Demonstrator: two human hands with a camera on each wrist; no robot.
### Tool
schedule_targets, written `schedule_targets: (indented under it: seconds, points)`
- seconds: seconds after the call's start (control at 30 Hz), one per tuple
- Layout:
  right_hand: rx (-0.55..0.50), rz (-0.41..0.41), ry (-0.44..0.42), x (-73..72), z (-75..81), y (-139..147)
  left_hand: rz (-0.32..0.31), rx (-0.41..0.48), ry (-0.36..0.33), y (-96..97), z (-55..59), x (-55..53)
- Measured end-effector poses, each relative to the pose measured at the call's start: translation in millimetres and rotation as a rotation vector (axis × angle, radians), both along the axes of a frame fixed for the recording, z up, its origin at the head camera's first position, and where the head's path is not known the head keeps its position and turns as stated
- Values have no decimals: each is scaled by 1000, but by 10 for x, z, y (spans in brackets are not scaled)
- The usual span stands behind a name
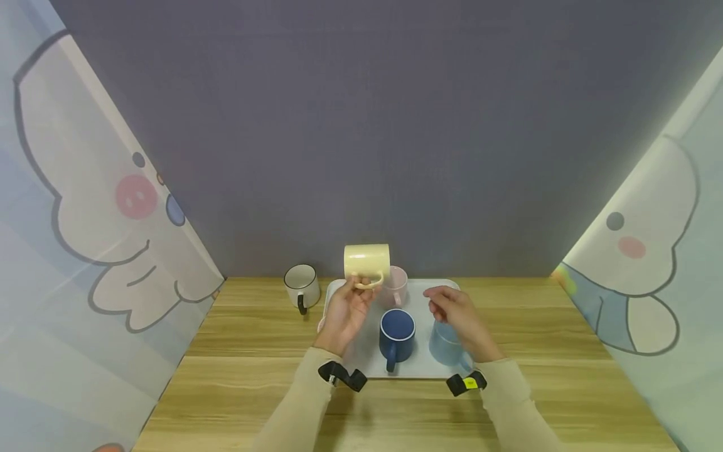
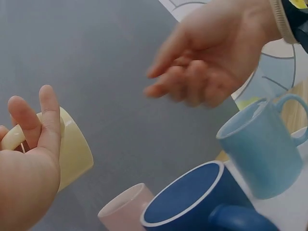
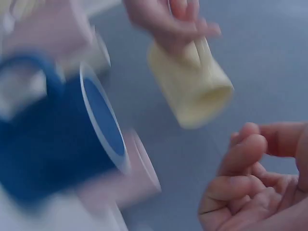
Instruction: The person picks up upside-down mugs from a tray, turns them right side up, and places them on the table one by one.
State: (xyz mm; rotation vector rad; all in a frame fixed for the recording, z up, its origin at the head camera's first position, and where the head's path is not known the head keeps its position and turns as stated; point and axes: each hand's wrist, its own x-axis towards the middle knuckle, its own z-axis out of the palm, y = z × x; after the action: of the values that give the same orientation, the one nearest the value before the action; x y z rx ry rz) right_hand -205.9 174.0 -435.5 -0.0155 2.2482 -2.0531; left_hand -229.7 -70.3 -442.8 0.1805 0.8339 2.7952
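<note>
A pale yellow mug (image 1: 367,257) is held on its side above the back of a white tray (image 1: 366,356). My left hand (image 1: 343,319) grips it by the handle, and its open mouth (image 3: 215,100) shows in the right wrist view. My right hand (image 1: 462,319) hovers over a light blue mug (image 2: 262,149), apart from it, fingers loosely bent with nothing between them. Upright on the tray stand that light blue mug, a dark blue mug (image 1: 397,339) in the middle and a pink mug (image 1: 398,281) behind it, partly covered by the yellow one.
Left of the tray, a white mug (image 1: 305,290) with black rim and handle stands on the wooden table (image 1: 248,333). Another pink mug (image 3: 43,29) appears blurred in the right wrist view. A grey panel (image 1: 361,138) rises behind; cartoon-printed sheets flank both sides.
</note>
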Motion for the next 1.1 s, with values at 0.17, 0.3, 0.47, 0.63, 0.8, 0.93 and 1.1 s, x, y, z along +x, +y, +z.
schedule_targets:
  seconds: [0.17,0.3,0.47,0.63,0.8,0.93,1.1]
  points:
    - [-328,132,-75,-41,-40,-319,-22,-21,-8,76,-11,39]
    - [-585,252,-147,-80,-41,-470,-44,-5,-19,136,-16,64]
    - [-784,346,-257,-131,4,-553,-78,5,-33,192,-30,85]
    - [-911,386,-341,-150,37,-557,-103,-29,-7,226,-55,92]
    - [-991,462,-362,-143,41,-557,-117,-62,16,224,-75,99]
    - [-1042,513,-358,-132,40,-562,-124,-65,24,213,-79,104]
    - [-1101,555,-352,-114,48,-559,-139,-88,47,198,-81,95]
